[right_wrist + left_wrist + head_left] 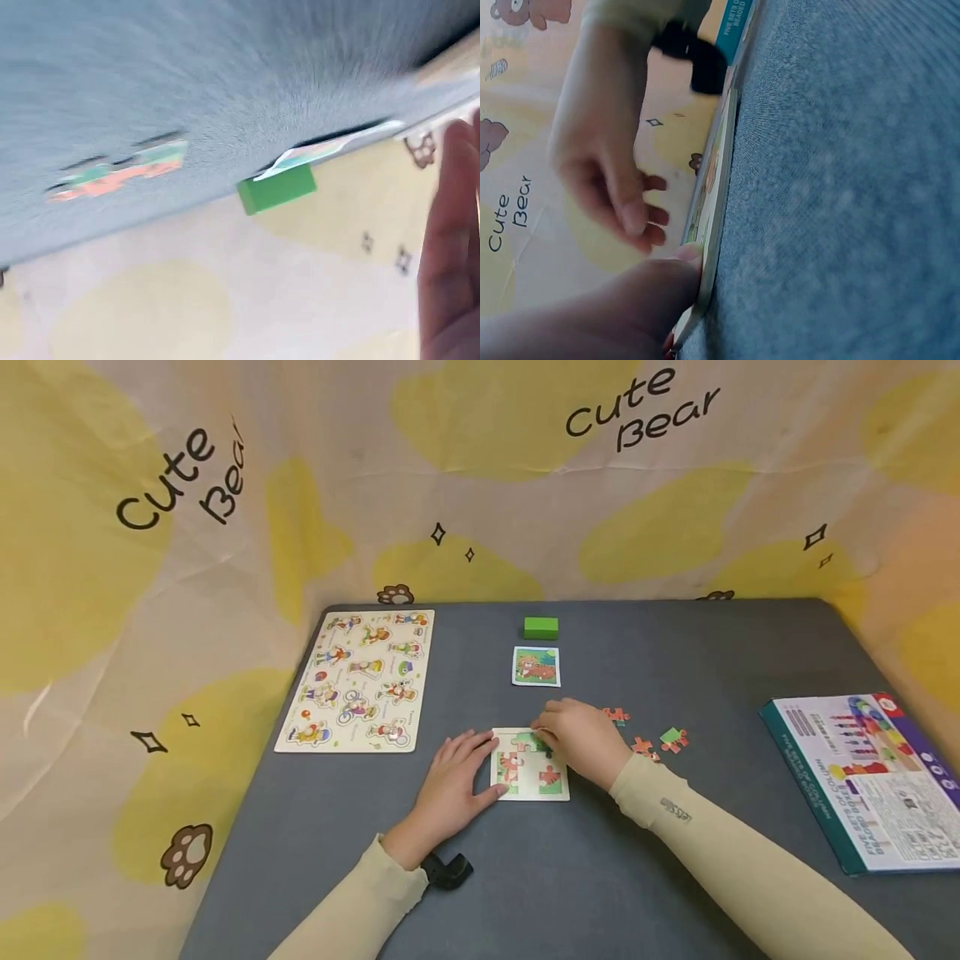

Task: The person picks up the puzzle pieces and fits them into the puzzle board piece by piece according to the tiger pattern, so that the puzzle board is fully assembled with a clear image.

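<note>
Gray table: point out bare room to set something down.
Free: between the large board and the card; beyond the loose pieces, from card to box. Crowded: around the small tray, with left hand and right hand at it.

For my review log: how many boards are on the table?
2: the large picture board at left and the small puzzle board, partly covered by the left hand and right hand.

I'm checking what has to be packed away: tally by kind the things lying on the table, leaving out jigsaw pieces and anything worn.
Illustrated board: 1
Green block: 1
Bear picture card: 1
Jigsaw tray: 1
Printed box: 1
Total: 5
</note>
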Motion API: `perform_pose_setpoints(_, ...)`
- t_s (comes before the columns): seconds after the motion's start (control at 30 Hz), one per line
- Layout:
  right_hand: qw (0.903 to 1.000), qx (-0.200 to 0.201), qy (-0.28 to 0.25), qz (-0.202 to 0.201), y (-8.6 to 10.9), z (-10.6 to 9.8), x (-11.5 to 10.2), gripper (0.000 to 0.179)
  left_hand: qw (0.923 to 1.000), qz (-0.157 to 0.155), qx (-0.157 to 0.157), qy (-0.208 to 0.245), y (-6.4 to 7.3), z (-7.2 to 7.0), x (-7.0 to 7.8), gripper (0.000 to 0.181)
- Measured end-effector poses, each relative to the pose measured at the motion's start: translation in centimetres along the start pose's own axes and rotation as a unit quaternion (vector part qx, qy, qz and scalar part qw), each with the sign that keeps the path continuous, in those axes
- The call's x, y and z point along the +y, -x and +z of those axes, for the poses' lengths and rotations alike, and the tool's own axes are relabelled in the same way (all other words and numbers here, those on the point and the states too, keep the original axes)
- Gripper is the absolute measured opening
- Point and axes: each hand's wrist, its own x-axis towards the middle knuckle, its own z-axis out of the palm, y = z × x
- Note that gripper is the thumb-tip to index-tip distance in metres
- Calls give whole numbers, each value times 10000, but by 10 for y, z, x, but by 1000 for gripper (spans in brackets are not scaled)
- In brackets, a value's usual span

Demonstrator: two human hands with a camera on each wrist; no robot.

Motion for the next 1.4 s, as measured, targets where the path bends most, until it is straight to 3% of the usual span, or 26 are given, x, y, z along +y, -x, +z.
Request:
perform_pose_setpoints(0.1, 9968, -105, 693, -372, 23, 6, -8, 26, 10000, 30, 38, 42, 1, 1, 1, 71)
perform_pose_setpoints(0.23, 9920, -184, 1110, -577, 38, 13, -13, 38, 10000, 34, 59, 45, 0, 1, 1, 71)
perform_pose_setpoints(0.47, 9916, -275, 1132, -564, 38, 12, -11, 33, 10000, 55, -2, -42, -1, 2, 1, 71)
perform_pose_setpoints(0.63, 9962, -436, 648, -386, 36, 9, -6, 32, 10000, -22, -70, -20, 1, 3, 0, 72)
perform_pose_setpoints(0.77, 9998, -200, -5, -77, 36, -5, 14, 30, 9999, -36, -119, 7, 1, 5, 0, 73)
perform_pose_setpoints(0.9, 9959, 139, 311, 838, 36, -25, 50, 32, 10000, 32, -21, 20, -1, 4, -1, 73)
perform_pose_setpoints(1.03, 9846, -403, 733, 1536, 37, -32, 77, 41, 10000, 18, 24, 21, -1, 1, -2, 72)
perform_pose_setpoints(1.13, 9857, -599, 517, 1485, 39, -30, 84, 37, 10000, 1, -32, 19, 0, 1, -2, 73)
perform_pose_setpoints(1.3, 9872, -255, -174, 1566, 39, -28, 84, 14, 10000, 48, -24, -37, 0, 2, -2, 73)
perform_pose_setpoints(1.4, 9843, -273, -709, 1593, 38, -30, 79, 15, 10000, 49, -50, -17, 0, 2, -1, 73)
